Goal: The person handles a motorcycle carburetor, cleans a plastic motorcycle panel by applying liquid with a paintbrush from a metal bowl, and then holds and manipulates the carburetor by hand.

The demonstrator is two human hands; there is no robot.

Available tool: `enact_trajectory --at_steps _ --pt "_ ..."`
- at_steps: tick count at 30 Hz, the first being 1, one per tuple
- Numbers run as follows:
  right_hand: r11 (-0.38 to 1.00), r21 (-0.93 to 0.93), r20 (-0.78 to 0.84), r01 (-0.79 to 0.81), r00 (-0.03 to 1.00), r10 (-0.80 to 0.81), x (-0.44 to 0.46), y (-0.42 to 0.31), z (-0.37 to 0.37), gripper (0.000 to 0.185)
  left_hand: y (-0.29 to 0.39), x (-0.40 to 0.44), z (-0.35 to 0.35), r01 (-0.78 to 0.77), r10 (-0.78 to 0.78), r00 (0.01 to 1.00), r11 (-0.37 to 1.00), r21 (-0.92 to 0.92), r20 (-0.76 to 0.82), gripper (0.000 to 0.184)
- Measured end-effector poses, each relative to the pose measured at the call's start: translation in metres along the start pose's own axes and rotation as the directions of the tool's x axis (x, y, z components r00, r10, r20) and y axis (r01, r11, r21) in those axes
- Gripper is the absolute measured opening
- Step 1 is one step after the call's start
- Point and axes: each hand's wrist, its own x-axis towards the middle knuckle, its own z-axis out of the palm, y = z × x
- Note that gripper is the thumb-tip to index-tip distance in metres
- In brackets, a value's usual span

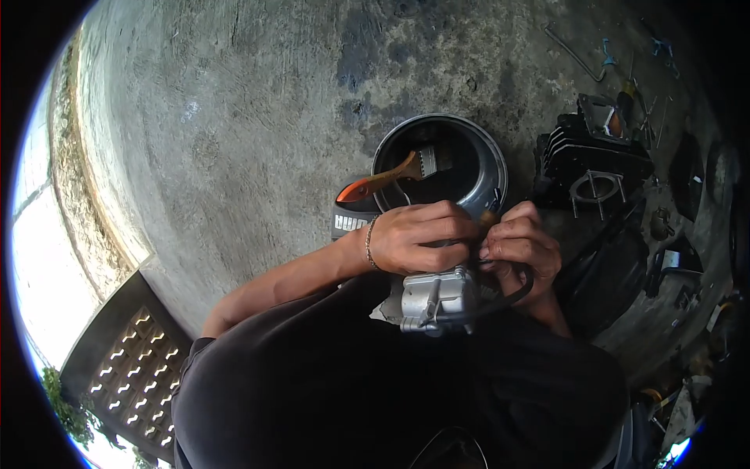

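My left hand (426,236), a chain bracelet on its wrist, has its fingers curled in a pinch; what lies between them is hidden. Opposite it, almost touching, my right hand (525,248) is closed around a black hose (512,298) that loops down towards a silver cast-metal part (431,297), which looks like a carburetor. This part sits just below my left hand, against my dark shirt. A small brownish piece shows between the two hands, too small to name. Beyond them stands a round metal basin (500,156) with an orange-handled paintbrush (381,180) resting over its rim.
To the right lies a black finned engine cylinder (590,160), with a metal piece with studs (595,187) by it. A bent rod (574,53) and several tools lie farther out. A dark sandal (351,222) is beside the basin; a woven-pattern chair (133,367) stands left.
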Motion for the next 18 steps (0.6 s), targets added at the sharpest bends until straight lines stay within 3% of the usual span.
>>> enact_trajectory --at_steps 8,13,18 --pt "0.999 -0.043 0.046 -0.031 0.998 0.033 0.002 -0.002 -0.002 0.03 -0.001 -0.005 -0.002 0.095 -0.094 0.995 0.995 -0.031 0.03 0.021" --pt "0.997 -0.064 0.125 -0.049 0.991 0.057 0.0 -0.007 -0.001 0.045 -0.001 -0.007 -0.004 0.299 -0.294 0.953 0.951 -0.072 0.076 0.03" --pt "0.987 -0.161 -0.027 0.005 1.0 -0.01 -0.012 0.002 0.019 0.057 0.005 -0.005 -0.005 0.454 -0.453 0.883 0.891 0.022 0.127 0.024"
